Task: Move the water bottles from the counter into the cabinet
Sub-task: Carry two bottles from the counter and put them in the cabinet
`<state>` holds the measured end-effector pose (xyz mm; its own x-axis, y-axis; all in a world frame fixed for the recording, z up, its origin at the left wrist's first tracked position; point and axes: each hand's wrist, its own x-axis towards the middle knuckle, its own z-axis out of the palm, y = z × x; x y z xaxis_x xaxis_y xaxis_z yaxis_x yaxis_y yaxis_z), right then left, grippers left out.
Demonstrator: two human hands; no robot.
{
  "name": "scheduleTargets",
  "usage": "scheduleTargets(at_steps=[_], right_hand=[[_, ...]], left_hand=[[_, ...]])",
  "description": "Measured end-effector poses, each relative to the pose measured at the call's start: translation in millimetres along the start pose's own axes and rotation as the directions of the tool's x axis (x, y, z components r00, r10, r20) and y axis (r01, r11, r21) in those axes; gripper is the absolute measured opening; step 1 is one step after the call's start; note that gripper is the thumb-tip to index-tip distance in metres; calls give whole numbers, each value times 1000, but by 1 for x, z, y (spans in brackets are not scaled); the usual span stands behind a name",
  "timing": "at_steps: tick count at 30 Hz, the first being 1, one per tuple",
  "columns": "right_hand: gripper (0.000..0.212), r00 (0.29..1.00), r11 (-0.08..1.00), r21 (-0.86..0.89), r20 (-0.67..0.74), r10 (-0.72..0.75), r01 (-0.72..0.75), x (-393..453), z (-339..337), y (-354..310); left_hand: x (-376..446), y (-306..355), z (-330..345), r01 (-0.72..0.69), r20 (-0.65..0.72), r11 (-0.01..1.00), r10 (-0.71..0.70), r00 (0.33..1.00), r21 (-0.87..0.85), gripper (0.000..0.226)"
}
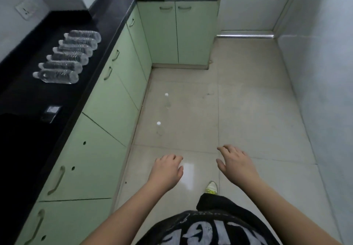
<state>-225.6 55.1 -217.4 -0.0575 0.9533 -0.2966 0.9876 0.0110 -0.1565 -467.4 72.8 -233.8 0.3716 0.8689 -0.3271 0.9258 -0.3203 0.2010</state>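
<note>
Both hands, left [166, 169] and right [235, 161], hang loose-fingered and empty; bottles [67, 56] wait untouched on the counter [107, 15] — reach left next, I'd say.

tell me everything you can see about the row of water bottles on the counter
The row of water bottles holds six clear, ribbed plastic bottles, which look label-free. All lie on their sides on the black counter, side by side and close together, caps toward the wall and bases toward the counter's front edge. The row runs diagonally from the nearest bottle to the farthest. Caps look pale. Whether they are full is unclear. Neither hand touches them; the cabinet doors below are closed.
</note>
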Motion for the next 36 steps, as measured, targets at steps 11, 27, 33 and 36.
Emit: scheduleTargets(at_steps=[11, 27, 33, 36], right_hand=[[50, 993, 998, -16, 107, -58, 60, 163, -62, 83], [55, 850, 838, -189, 251, -463, 513, 442, -103, -45], [57, 780, 743, -256, 314, -541, 618, 524, -111, -53], [60, 712, 671, -255, 366, -600, 697, 577, -118, -56]], left_hand=[[157, 5, -58, 89, -141, 996, -85, 986, 19, 38], [297, -160, -87, 500, 128, 858, -487, 864, -116, 61], [340, -182, -95, 595, 126, 791, -582, 803, -141, 60], [363, -183, -95, 671, 155, 718, -653, 742, -186, 59]])
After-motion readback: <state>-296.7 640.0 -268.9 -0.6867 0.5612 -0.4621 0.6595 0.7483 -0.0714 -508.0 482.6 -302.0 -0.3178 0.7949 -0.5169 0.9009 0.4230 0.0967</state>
